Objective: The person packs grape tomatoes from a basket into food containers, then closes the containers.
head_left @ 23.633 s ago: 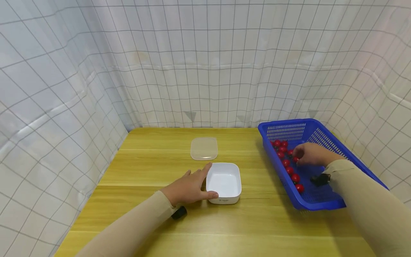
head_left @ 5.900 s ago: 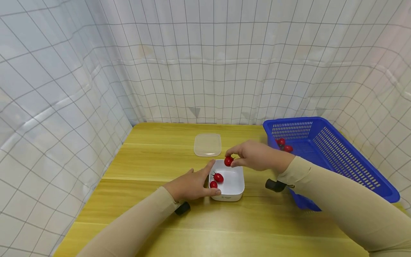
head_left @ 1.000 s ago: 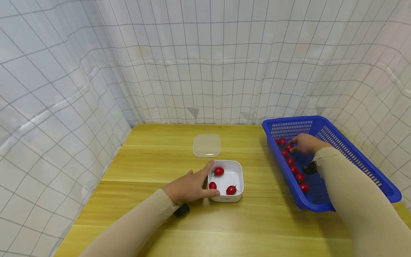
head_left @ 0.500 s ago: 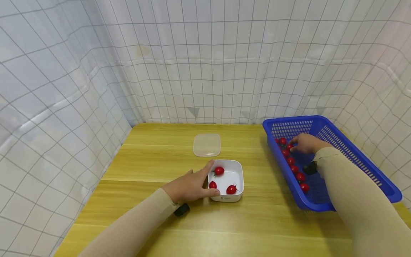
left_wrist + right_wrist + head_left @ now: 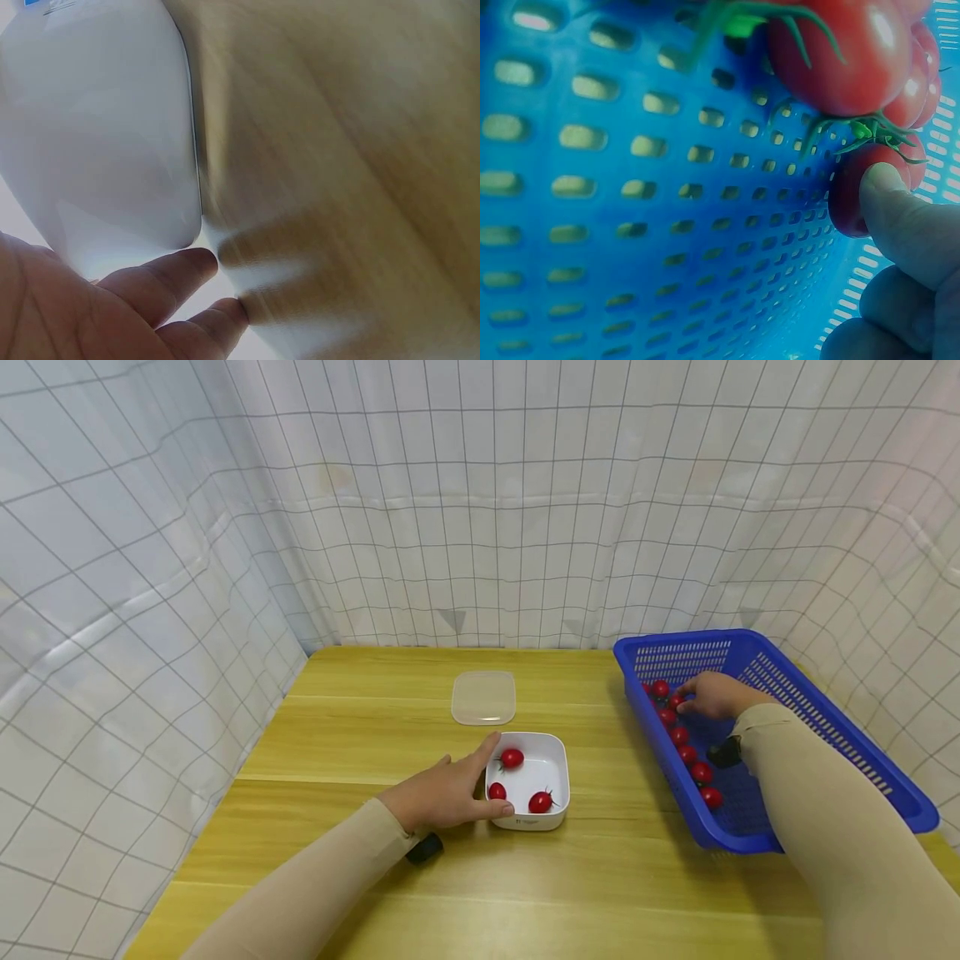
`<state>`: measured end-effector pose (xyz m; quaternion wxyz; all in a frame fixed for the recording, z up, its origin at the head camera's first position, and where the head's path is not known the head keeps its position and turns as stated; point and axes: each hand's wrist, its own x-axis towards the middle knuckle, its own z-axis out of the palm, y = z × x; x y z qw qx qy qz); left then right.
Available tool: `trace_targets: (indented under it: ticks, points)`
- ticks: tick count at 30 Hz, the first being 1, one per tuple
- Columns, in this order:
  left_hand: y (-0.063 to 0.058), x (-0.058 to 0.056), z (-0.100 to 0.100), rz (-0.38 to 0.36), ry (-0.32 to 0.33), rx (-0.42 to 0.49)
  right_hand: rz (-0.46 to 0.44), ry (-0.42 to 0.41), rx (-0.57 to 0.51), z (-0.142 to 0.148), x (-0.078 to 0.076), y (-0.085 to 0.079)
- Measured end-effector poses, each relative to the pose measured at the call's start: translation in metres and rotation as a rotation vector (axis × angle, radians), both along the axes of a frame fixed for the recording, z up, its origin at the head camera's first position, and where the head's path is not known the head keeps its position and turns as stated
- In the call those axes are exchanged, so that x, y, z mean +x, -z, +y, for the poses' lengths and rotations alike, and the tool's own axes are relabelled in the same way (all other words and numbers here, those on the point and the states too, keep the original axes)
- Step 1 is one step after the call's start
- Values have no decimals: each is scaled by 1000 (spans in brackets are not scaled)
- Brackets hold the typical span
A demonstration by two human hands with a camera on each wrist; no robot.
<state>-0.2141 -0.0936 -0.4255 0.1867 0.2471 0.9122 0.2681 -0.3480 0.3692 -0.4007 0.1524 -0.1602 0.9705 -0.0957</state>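
Note:
In the head view a square white container (image 5: 551,777) stands mid-table with three red cherry tomatoes in it, one of them a tomato (image 5: 540,802) near its front edge. My left hand (image 5: 442,795) rests on its left side, thumb at the front rim and forefinger at the back corner, fingers fairly straight. The white container (image 5: 97,127) fills the left of the left wrist view. Inside the blue basket (image 5: 757,810), my right hand (image 5: 716,695) pinches a cherry tomato (image 5: 847,202), its thumb on the red skin. Part of that tomato is behind the thumb.
Several more cherry tomatoes (image 5: 678,736) line the basket's left side. A clear square lid (image 5: 483,698) lies on the wooden table (image 5: 360,718) behind the container. Gridded white curtain (image 5: 480,510) encloses the back and sides.
Over the last second both hands have stayed nearly still. Since the frame from about six seconds ago, a third tomato lies in the container, and my right hand has moved back into the basket.

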Motion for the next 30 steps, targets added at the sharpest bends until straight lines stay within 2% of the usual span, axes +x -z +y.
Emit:
trace_targets:
  ticks: [9, 18, 22, 30]
  points:
    - [-2, 1, 1, 7, 2, 1, 3, 3, 15, -1, 0, -2]
    - [-1, 1, 0, 5, 2, -4, 62, -72, 59, 1, -1, -8]
    - [0, 0, 1, 3, -1, -4, 99, -85, 58, 3, 2, -17]
    - [-2, 1, 1, -12, -9, 2, 136, -29, -5, 2, 9, -38]
